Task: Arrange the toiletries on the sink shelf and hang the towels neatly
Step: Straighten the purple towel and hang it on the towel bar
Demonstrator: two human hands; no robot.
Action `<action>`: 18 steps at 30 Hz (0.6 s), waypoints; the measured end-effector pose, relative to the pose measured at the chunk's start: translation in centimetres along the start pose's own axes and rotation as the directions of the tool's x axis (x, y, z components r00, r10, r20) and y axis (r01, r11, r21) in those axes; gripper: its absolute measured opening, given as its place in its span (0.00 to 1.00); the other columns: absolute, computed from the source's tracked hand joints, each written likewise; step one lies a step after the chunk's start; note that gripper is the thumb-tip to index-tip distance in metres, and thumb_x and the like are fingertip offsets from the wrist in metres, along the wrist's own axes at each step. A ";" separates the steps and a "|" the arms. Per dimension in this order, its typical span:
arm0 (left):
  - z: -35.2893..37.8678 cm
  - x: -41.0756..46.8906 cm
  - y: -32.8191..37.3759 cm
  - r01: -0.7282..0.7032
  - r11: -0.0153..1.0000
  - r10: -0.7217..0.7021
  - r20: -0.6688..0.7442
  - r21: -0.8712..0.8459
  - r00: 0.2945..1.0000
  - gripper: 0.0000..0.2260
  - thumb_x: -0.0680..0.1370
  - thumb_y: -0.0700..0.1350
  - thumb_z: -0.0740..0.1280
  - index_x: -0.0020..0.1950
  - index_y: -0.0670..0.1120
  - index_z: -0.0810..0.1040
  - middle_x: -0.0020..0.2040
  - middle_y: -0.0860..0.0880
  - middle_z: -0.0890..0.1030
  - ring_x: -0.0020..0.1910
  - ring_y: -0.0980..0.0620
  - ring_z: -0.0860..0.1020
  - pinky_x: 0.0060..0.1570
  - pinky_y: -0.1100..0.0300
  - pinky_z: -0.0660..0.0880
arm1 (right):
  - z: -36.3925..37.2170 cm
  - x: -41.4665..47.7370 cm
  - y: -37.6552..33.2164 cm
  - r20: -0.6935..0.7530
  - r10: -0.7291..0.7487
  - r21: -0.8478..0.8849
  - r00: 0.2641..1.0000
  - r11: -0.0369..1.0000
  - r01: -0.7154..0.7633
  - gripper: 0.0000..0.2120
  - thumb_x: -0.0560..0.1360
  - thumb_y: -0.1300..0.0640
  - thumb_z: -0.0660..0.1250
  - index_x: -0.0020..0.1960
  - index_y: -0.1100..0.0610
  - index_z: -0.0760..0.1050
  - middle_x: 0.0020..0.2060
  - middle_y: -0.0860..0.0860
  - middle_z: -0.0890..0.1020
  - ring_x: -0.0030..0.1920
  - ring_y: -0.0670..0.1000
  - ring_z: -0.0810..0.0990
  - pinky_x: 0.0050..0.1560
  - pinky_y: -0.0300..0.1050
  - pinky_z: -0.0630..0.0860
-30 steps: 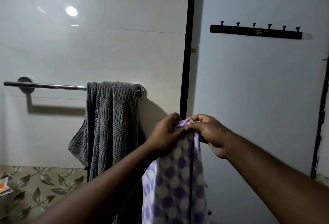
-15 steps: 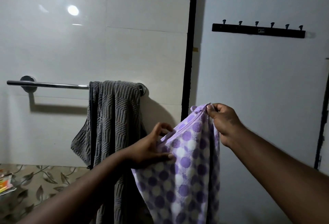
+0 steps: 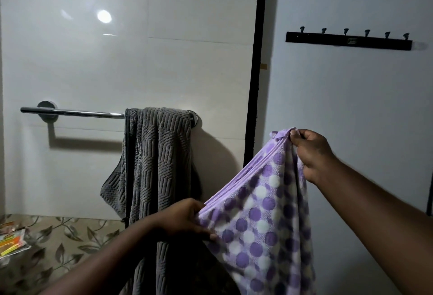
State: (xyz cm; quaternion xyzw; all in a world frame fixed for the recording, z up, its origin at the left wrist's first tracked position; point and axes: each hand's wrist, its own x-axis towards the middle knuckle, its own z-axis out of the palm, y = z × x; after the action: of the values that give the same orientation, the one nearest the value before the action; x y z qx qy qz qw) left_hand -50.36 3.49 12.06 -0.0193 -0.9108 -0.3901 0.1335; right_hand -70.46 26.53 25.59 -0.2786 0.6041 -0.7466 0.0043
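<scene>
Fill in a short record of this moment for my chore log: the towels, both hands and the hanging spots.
held towel: purple dotted towel, stretched between both hands, not hung
right grip: the hand pinches the towel's top corner, next to its loop
left grip: the hand grips the towel's edge lower down
grey towel: draped over the right end of the towel bar
hook rack: dark, on the wall at upper right, above the right grip

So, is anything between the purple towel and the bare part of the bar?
Yes: the grey towel hangs on the bar at its right end, between its bare left stretch and the purple towel held by the left hand and right hand. Nothing else visible.
</scene>
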 end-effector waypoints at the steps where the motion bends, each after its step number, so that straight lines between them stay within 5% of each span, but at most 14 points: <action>1: -0.3 -0.4 -0.3 0.005 0.999 -0.005 -0.012 -0.050 1.000 0.18 0.70 0.52 0.81 0.51 0.40 0.83 0.49 0.47 0.87 0.45 0.54 0.81 0.47 0.50 0.80 | -0.5 0.3 0.1 -0.018 0.005 -0.001 1.000 1.000 -0.005 0.13 0.83 0.57 0.62 0.47 0.61 0.82 0.46 0.56 0.88 0.50 0.57 0.87 0.58 0.55 0.81; 5: -2.4 -1.4 0.2 -0.109 0.970 0.068 -0.188 -0.218 0.980 0.15 0.73 0.42 0.78 0.57 0.39 0.83 0.56 0.41 0.86 0.55 0.47 0.82 0.60 0.44 0.79 | -2.6 2.0 1.5 -0.049 0.057 -0.046 0.997 0.997 -0.059 0.13 0.81 0.53 0.65 0.50 0.62 0.82 0.49 0.59 0.87 0.54 0.63 0.85 0.59 0.66 0.79; 9: -4.9 -1.4 2.7 -0.293 0.937 0.206 -0.374 -0.191 0.904 0.12 0.73 0.47 0.78 0.47 0.40 0.81 0.45 0.49 0.83 0.47 0.55 0.78 0.48 0.61 0.78 | -4.0 2.0 2.5 -0.003 0.122 -0.081 0.993 0.989 -0.122 0.13 0.83 0.56 0.63 0.56 0.64 0.81 0.51 0.60 0.86 0.52 0.59 0.85 0.59 0.57 0.80; 12: -5.9 -0.8 5.4 -0.363 0.926 0.265 -0.508 -0.104 0.819 0.07 0.76 0.38 0.73 0.39 0.47 0.79 0.37 0.58 0.78 0.39 0.62 0.74 0.37 0.70 0.73 | -4.8 2.2 3.0 0.018 0.128 -0.133 0.992 0.983 -0.124 0.10 0.82 0.56 0.64 0.53 0.61 0.81 0.49 0.58 0.85 0.45 0.55 0.83 0.48 0.47 0.79; 18: -7.5 1.0 9.0 -0.393 0.898 0.413 -0.682 0.196 0.604 0.14 0.76 0.45 0.75 0.41 0.39 0.74 0.34 0.52 0.72 0.34 0.59 0.68 0.31 0.62 0.65 | -3.3 1.9 4.2 -0.024 0.128 -0.208 0.991 0.969 -0.130 0.17 0.85 0.50 0.57 0.52 0.60 0.79 0.49 0.56 0.85 0.50 0.55 0.83 0.47 0.47 0.78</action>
State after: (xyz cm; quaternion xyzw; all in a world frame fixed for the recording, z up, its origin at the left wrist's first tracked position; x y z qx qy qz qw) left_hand -48.33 4.31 23.66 -0.0707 -0.7648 -0.3151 0.5575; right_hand -74.87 27.65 22.21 -0.2336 0.6963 -0.6784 0.0203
